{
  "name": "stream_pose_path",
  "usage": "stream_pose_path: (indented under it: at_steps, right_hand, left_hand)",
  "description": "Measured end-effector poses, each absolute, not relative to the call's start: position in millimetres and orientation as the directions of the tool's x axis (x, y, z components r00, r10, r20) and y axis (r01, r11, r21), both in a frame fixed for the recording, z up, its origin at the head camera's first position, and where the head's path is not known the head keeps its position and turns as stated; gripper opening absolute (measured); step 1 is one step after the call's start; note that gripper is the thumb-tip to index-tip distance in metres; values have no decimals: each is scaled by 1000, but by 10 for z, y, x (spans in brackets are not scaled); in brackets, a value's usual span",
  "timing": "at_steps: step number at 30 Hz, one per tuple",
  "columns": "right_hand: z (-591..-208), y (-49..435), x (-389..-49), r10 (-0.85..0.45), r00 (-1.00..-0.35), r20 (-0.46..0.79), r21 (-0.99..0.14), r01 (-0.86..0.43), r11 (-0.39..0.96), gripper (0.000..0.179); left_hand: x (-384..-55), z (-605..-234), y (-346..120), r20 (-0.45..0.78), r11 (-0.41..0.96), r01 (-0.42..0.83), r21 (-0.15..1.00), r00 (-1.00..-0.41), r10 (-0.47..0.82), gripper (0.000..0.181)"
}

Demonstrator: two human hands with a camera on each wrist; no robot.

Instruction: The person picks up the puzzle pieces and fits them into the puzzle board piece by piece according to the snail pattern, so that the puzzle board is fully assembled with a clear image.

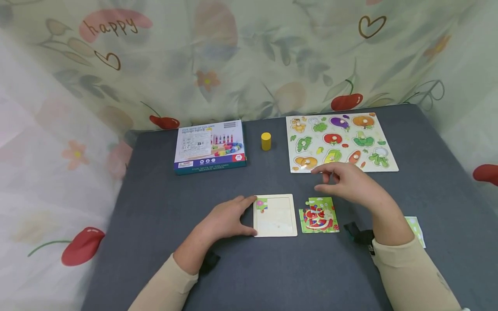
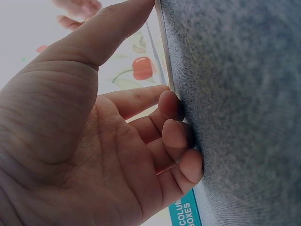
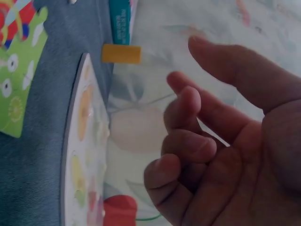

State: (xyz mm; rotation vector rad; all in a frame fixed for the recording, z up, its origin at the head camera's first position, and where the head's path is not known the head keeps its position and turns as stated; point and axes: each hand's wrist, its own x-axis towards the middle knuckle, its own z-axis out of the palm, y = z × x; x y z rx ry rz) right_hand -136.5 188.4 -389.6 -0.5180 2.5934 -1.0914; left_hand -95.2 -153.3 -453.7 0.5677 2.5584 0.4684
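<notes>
My left hand [image 1: 229, 218] rests at the left side of a small pale wooden puzzle tray [image 1: 280, 222]. Its index fingertip touches the upper left corner and its thumb the lower left one. A single green and pink puzzle piece [image 1: 262, 203] lies in the tray's upper left corner. Right of the tray, joined jigsaw pieces [image 1: 320, 218] form a green and red picture with a gap at its upper left. Above and beyond them hovers my right hand [image 1: 350, 183], fingers loosely bent and thumb apart, holding nothing.
A vegetable peg board [image 1: 346, 151] lies at the back right, just beyond the right hand. One yellow cylinder [image 1: 266, 141] stands left of it, and a boxed bead set [image 1: 210, 149] lies farther left. Partly behind the right sleeve is a pale green card [image 1: 416, 229].
</notes>
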Motion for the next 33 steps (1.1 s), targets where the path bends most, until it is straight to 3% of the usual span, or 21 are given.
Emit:
stream_pose_path:
  at_steps: [5,14,22,33]
  right_hand:
    - [-4037,1939,-1465,-476,-851,-222,-740,-171,651,40]
    - [-4276,1942,-1561,-536,-748,-391,-720,-115,685,31]
    - [-4381,1837,-1528,-465,-763,-450,-623,-106,775,33]
    - [-4370,1733,-1464,-402,-808,-431,-546,-121,829,28]
  left_hand:
    - [-953,-4533,-1529,-370,856,311,414,-801,470,97]
    - [-957,-4542,-1539,-374,855,308,417,-799,470,97]
    - [-960,-4549,-1538,-378,857,309,412,-798,470,98]
    - [-957,-4547,-1531,-373,858,313,407,-800,469,97]
